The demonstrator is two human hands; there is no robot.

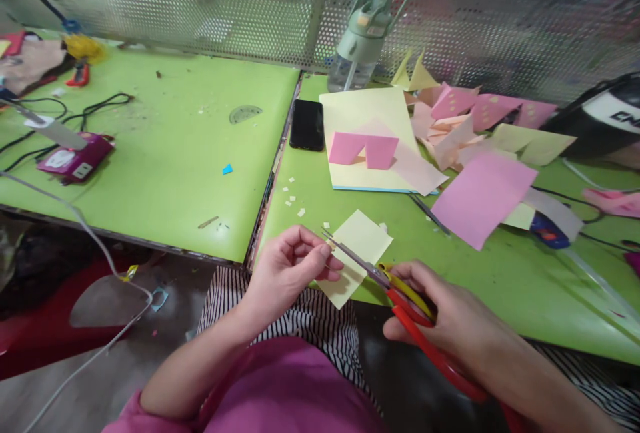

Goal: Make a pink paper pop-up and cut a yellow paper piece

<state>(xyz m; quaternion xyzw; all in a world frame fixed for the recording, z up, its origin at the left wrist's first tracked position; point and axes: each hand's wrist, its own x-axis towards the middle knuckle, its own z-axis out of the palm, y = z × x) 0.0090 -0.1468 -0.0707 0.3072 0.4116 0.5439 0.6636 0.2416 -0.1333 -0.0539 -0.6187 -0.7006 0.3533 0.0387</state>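
Note:
My right hand (440, 306) is closed around the red and yellow handles of a pair of scissors (359, 261). The blades point left and reach to the fingertips of my left hand (295, 260). Thumb and fingers of that left hand are pinched together; whatever is between them is too small to make out. Beneath the blades, a pale yellow paper sheet (364, 233) lies at the front edge of the green table. Small cut paper bits (301, 212) are scattered just beyond my left hand.
A folded pink paper (364, 149) stands on larger yellow sheets (370, 110). Behind are a black phone (307, 124) and a green-topped bottle (363, 36). To the right lie a pink sheet (485, 196) and folded papers (450, 130). A purple power socket (77, 156) sits at left.

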